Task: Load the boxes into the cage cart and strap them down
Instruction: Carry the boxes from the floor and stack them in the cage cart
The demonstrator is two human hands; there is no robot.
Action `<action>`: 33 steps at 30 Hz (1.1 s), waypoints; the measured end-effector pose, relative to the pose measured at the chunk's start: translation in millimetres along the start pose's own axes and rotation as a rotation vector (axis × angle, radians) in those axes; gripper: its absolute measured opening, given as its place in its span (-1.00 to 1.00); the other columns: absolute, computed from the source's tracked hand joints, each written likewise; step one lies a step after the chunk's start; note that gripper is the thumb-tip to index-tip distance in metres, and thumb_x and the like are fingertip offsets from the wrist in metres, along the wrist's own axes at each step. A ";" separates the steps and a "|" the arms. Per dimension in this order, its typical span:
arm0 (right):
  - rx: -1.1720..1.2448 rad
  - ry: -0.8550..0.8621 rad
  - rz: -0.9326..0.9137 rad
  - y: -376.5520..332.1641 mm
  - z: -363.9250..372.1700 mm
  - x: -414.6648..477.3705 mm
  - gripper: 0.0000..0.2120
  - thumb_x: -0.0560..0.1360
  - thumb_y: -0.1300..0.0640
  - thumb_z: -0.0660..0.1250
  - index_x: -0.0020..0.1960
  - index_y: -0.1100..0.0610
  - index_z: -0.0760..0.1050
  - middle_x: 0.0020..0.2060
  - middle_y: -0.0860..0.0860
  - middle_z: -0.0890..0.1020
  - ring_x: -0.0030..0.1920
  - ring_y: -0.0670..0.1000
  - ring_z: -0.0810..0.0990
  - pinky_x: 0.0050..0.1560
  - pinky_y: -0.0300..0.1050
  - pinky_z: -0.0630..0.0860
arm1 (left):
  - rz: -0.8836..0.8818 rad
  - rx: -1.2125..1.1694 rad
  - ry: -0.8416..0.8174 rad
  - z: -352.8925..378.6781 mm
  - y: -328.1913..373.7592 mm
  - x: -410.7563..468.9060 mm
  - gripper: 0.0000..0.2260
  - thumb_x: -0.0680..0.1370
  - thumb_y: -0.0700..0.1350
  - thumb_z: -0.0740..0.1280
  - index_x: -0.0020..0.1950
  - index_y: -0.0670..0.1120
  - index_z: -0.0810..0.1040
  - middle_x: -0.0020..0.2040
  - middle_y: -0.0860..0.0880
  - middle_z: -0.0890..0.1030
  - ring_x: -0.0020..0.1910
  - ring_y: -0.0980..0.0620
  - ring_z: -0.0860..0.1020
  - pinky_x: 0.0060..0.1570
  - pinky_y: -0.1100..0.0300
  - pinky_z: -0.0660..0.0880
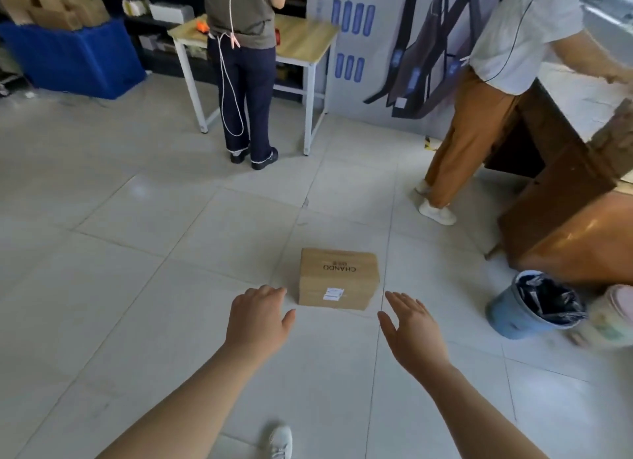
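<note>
A small brown cardboard box [339, 279] with printed lettering and a white label sits on the tiled floor in front of me. My left hand [258, 318] hovers just left of the box with relaxed fingers, holding nothing. My right hand [409, 325] is stretched out to the box's right, fingers straight, also holding nothing. Neither hand touches the box. No cage cart or strap is in view.
A blue bin [532, 306] lined with a black bag stands at the right. Brown furniture [561, 198] fills the right side. Two people stand behind, one at a wooden table [305, 37]. A blue crate [72, 54] of boxes sits far left.
</note>
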State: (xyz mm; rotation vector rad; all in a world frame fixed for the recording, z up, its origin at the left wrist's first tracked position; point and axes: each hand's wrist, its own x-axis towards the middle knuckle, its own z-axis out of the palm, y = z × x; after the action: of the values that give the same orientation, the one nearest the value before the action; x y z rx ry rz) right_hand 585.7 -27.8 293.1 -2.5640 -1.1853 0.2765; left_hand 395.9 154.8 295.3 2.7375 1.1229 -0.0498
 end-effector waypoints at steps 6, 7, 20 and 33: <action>0.014 -0.046 0.114 42.9 20.3 100.3 -0.54 0.60 -0.02 0.18 0.46 0.10 0.31 0.40 -0.02 0.41 0.44 -0.01 0.27 0.47 -0.16 0.02 | 0.045 0.022 -0.075 23.1 18.0 128.7 -0.61 0.55 0.14 0.16 0.29 -0.01 0.47 0.16 0.02 0.56 0.15 -0.04 0.50 0.06 0.14 0.41; 0.012 -0.058 0.126 51.6 27.5 115.9 -0.54 0.60 -0.02 0.18 0.46 0.09 0.30 0.40 -0.02 0.41 0.45 -0.01 0.27 0.47 -0.16 0.02 | 0.046 0.021 -0.087 32.1 21.0 145.8 -0.62 0.55 0.14 0.16 0.29 -0.01 0.46 0.15 0.02 0.56 0.14 -0.04 0.50 0.05 0.15 0.41; 0.046 -0.304 0.171 208.4 206.9 299.5 -0.51 0.60 -0.06 0.15 0.49 0.06 0.23 0.44 0.02 0.34 0.46 0.02 0.24 0.45 -0.09 0.15 | -0.162 0.001 -0.284 248.0 50.2 312.5 -0.50 0.57 0.14 0.17 0.46 -0.03 0.28 0.24 -0.03 0.48 0.16 -0.07 0.47 0.03 0.11 0.39; 0.043 -0.332 0.216 311.8 422.1 386.9 -0.37 0.54 -0.11 0.25 0.52 -0.13 0.06 0.50 0.15 0.06 0.33 0.19 0.35 0.29 0.04 0.40 | -0.266 0.014 -0.388 487.7 8.0 403.9 -0.27 0.56 0.22 0.19 0.57 0.05 -0.16 0.49 -0.31 0.06 0.47 -0.22 0.15 0.40 0.00 0.18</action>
State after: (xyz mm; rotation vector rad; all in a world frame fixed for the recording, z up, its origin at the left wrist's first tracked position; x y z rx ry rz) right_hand 929.1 157.8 -229.2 -2.6798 -0.9865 0.7935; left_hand 708.3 341.2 -223.1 2.4195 1.3525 -0.5963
